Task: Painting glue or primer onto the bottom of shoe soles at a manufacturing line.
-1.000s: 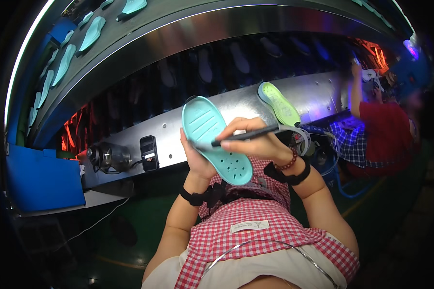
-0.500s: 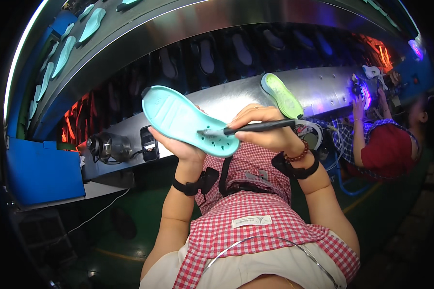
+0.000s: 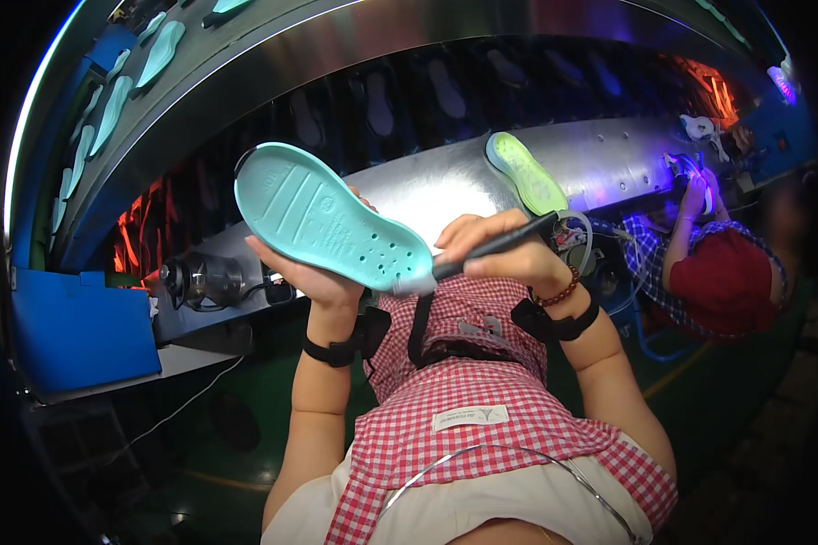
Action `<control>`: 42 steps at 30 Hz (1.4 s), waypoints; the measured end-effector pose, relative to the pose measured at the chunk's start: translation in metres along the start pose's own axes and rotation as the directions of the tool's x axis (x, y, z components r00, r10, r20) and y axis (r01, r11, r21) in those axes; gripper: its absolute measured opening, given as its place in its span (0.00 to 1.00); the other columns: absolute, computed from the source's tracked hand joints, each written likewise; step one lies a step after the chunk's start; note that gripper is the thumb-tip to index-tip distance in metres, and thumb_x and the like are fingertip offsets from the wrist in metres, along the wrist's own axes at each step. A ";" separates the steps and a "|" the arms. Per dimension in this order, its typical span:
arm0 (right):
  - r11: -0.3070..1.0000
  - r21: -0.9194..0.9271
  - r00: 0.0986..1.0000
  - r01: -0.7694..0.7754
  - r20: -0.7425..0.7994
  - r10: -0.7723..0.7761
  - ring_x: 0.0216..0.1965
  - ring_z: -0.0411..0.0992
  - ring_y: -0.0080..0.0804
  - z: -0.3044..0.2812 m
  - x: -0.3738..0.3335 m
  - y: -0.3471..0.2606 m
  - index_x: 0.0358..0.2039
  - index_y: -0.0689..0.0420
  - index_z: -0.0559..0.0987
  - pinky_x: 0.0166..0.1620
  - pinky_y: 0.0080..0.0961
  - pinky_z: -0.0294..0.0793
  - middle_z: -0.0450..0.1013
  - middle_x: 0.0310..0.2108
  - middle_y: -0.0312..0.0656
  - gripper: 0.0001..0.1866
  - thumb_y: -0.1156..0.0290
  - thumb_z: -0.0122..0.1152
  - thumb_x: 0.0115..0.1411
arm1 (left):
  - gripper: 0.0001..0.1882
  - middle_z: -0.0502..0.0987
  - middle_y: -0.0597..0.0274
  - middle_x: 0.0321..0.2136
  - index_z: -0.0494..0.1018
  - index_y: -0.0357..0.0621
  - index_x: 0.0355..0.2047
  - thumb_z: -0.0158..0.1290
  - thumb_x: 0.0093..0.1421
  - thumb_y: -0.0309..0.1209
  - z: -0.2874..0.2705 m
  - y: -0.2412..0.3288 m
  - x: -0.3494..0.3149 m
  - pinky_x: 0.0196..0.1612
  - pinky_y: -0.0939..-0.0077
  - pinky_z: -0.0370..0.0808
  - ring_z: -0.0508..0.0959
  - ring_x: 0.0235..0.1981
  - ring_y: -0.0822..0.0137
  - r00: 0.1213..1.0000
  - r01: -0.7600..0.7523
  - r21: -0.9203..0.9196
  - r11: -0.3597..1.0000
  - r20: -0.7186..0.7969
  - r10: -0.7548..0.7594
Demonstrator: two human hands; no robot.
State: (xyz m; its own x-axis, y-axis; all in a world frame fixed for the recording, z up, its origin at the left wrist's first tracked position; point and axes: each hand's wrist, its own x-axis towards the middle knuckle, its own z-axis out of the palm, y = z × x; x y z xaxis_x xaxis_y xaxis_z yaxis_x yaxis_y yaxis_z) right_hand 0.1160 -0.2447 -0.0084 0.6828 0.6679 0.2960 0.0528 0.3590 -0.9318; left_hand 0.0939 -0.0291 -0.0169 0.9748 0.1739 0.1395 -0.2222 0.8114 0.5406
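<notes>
A turquoise shoe sole (image 3: 323,218), dotted with small holes toward its near end, lies tilted in my left hand (image 3: 311,275). My left palm and fingers hold it from beneath, the thumb along its left edge and fingertips showing past the far edge. My right hand (image 3: 511,252) is closed round the black handle of a brush (image 3: 500,243). The pale bristles rest at the sole's near right edge, by the holes. Beyond my right hand a yellow-green sole (image 3: 527,174) lies on the metal ledge.
A metal ledge (image 3: 600,154) runs ahead of me, beside a dark conveyor carrying several soles. A glass jug (image 3: 209,280) stands on the left, near a blue box (image 3: 86,322). More turquoise soles (image 3: 111,116) lie on the upper belt. At right, a co-worker (image 3: 723,282) handles an item under violet light.
The brush has moved from the middle of the holes to the sole's near edge. The turquoise sole has shifted left and tilted its face more toward me.
</notes>
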 end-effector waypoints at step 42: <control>0.933 -0.360 0.963 0.005 0.252 0.092 0.43 0.73 0.37 -0.013 -0.008 -0.060 0.37 0.62 0.77 0.47 0.27 0.71 0.74 0.38 0.48 0.12 0.81 0.59 0.49 | 0.27 0.74 0.51 0.37 0.66 0.29 0.45 0.44 0.54 0.41 -0.024 0.042 -0.005 0.37 0.75 0.73 0.75 0.34 0.66 0.592 0.776 0.244 0.581 0.034 -0.805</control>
State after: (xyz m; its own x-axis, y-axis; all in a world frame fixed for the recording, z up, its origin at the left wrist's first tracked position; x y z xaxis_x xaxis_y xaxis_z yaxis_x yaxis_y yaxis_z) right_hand 0.1171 -0.2796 0.0422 0.4787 0.8410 0.2523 0.3153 0.1035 -0.9433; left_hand 0.0799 0.0173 -0.0151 0.7556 -0.5692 -0.3243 0.6227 0.4706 0.6251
